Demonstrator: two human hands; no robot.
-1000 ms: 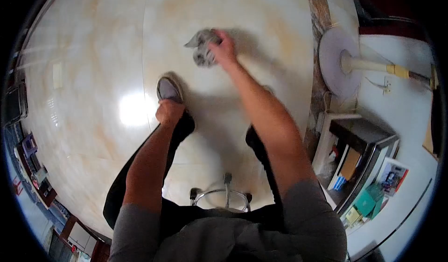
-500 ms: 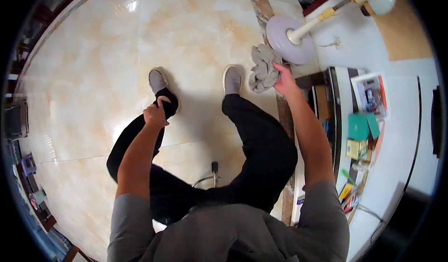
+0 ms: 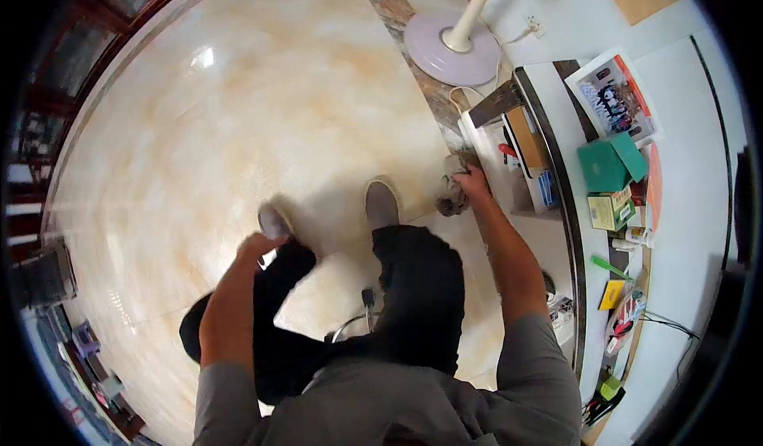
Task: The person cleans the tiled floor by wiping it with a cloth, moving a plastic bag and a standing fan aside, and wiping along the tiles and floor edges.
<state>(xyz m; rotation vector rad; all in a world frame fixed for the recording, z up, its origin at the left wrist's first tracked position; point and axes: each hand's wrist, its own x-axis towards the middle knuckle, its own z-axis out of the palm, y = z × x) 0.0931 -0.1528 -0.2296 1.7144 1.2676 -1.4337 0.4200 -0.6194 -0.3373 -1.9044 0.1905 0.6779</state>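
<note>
A crumpled grey cloth (image 3: 453,199) hangs over the floor beside the open-fronted cabinet, with my right hand (image 3: 474,184) closed on it. Out at the left, my left hand (image 3: 261,246) is by the lower end of my black trouser leg (image 3: 292,269), just behind the grey shoe (image 3: 276,222). One of its digits stretches out to the right; the others are partly hidden and blurred. No object shows in that hand. The other grey shoe (image 3: 383,204) stands flat on the floor between the two hands.
A fan's round base (image 3: 429,52) with a pole stands past the cabinet (image 3: 548,100). On the cabinet top lie a picture (image 3: 616,100), a green box (image 3: 608,164) and small items. A stool's metal foot (image 3: 368,299) shows below me. Dark wooden furniture (image 3: 95,17) lines the far left.
My right hand has come lower and nearer to me with the cloth, away from the fan base to the cabinet's side. My left hand has moved slightly along the trouser leg. The view has shifted.
</note>
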